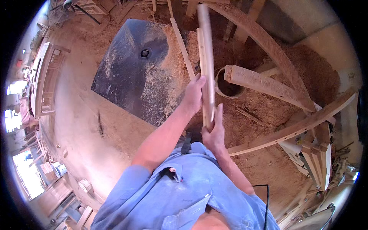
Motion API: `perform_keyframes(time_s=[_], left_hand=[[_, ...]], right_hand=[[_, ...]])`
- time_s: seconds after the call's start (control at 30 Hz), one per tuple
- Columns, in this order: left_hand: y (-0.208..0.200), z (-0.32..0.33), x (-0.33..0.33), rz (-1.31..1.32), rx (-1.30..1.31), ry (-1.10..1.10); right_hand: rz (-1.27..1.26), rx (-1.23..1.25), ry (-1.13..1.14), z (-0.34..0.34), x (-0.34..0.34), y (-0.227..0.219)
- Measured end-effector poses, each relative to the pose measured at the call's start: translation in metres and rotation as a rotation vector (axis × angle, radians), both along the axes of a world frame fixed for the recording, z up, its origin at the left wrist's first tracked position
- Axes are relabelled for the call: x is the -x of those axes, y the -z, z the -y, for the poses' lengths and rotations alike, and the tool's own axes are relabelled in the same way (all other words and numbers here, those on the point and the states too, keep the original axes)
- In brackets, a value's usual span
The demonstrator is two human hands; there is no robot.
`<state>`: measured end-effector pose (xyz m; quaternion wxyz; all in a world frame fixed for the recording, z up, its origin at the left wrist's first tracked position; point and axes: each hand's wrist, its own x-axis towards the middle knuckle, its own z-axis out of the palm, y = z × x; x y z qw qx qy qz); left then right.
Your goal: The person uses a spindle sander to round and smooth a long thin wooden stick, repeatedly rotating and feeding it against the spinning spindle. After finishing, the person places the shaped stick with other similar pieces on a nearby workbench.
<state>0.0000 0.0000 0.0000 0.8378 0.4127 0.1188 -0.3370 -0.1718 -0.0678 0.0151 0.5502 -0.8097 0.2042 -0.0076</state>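
Note:
Two long pale wooden strips [207,65] stand out in front of me, lying close side by side, the longer one blurred. Around their left edge, about midway along, my left hand [193,94] is closed. My right hand [214,133] grips them at the near end, its fingers along the right side. A thinner wooden strip [182,49] runs from beside my left hand toward the far side; whether that hand also holds it, I cannot tell. Left of the strips is a dark metal machine table [126,73] with a round hole, strewn with wood shavings.
A round bucket [238,94] stands right of the strips, with a thick wooden beam [264,82] reaching over it. Large curved wooden pieces [283,134] arch across the right side. Shavings cover the floor [264,168]. Wooden furniture frames [48,80] stand far left.

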Motion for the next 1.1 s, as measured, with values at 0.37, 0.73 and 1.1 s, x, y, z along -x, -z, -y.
perform_keyframes(time_s=[0.37,0.73,1.1], left_hand=[[-0.011,0.04,0.036,-0.005,0.27,0.184],[-0.002,0.094,0.2,0.569,0.1,1.335],[0.081,0.148,0.195,0.785,-0.513,1.37]], right_hand=[[-0.151,-0.478,0.197,-0.015,0.075,0.016],[0.144,0.09,1.332,0.015,0.193,0.089],[-0.054,-0.159,1.59,0.245,0.375,0.044]])
